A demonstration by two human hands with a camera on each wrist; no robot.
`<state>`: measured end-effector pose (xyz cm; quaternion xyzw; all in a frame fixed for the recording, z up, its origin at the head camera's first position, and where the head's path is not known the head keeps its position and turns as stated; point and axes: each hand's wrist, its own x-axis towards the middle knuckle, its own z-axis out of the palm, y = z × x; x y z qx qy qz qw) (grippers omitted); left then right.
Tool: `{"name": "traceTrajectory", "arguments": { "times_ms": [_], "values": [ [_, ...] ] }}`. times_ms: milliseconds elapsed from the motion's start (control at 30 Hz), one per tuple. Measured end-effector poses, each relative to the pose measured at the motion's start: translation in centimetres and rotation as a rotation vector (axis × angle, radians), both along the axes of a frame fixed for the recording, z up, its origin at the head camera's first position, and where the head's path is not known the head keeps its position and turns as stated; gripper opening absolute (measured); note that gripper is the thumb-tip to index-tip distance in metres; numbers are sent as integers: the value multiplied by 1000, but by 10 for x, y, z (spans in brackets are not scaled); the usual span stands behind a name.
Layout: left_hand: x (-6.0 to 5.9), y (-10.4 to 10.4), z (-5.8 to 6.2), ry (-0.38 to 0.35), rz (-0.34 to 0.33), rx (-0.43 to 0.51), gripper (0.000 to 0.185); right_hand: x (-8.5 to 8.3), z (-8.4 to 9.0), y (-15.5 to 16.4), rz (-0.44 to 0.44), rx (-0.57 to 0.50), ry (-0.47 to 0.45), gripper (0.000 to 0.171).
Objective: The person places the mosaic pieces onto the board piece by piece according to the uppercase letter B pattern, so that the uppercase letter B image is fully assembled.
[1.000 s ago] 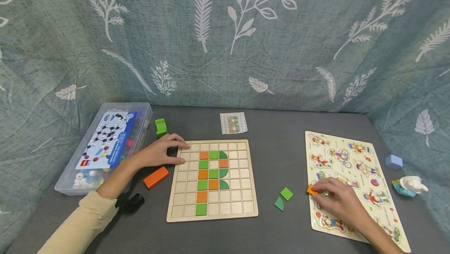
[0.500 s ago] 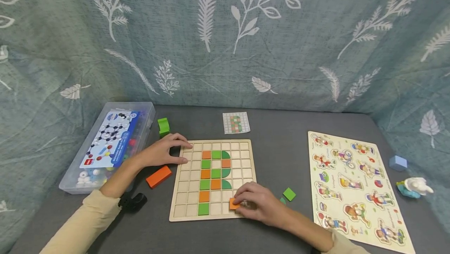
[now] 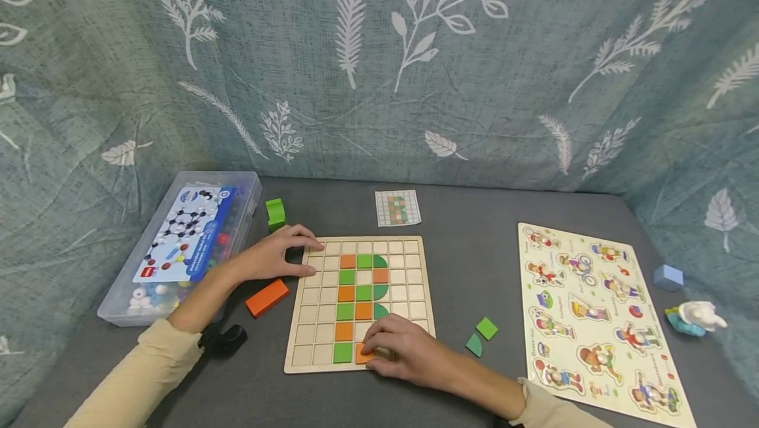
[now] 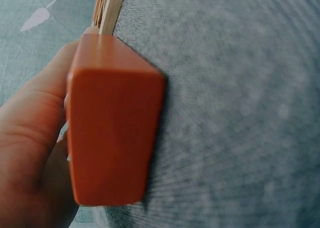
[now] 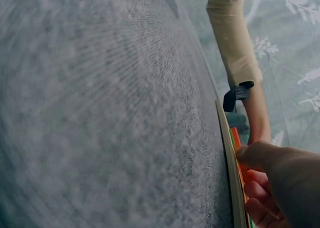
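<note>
A wooden grid board [image 3: 314,334] lies on the grey cloth, with green and orange square tiles and dark green quarter-circle tiles [image 3: 380,292] set in its cells. My right hand [image 3: 412,352] pinches an orange square tile [image 3: 361,353] at the bottom row, just right of a green square tile [image 3: 342,352]. Its fingers partly cover that tile. With thumb and fingers spread, my left hand [image 3: 279,255] rests on the board's upper left edge. In the left wrist view an orange block [image 4: 115,138] stands in front of the left hand [image 4: 35,133].
Right of the board lie a loose green square tile [image 3: 487,328] and a quarter-circle tile [image 3: 474,345]. A printed pattern card [image 3: 398,208] lies behind it. A plastic kit box [image 3: 118,306] and green block [image 3: 275,213] are left; a picture puzzle [image 3: 611,342], blue block [image 3: 669,277] and figurine [image 3: 696,318] are right.
My right hand has carried the orange tile from the picture puzzle leftward to the grid board's bottom row, beside the green tile. My left hand stays at the board's edge.
</note>
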<state>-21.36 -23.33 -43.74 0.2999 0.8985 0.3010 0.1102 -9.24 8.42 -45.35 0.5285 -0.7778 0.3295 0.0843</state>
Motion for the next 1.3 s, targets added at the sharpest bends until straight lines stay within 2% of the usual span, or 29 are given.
{"name": "traceTrajectory", "arguments": {
  "times_ms": [200, 300, 467, 700, 1033, 1300],
  "values": [
    [1, -1, -1, -14, 6, -4, 41, 3, 0, -2, -32, 39, -96, 12],
    [2, -1, -2, -18, 7, -4, 41, 4, 1, -3, -33, 44, -108, 12],
    [2, -2, -3, -19, 3, 3, 40, 4, 1, -5, -32, 42, -68, 12],
    [2, -1, -2, -12, 0, 7, 40, 4, 1, -7, -41, 69, -81, 11],
    [0, 1, 0, -16, 2, 2, 41, 4, 2, -4, -57, 69, -42, 10],
    [0, 0, 0, -6, -1, 2, 41, 4, 3, -4, -55, 115, 33, 10]
  ]
}}
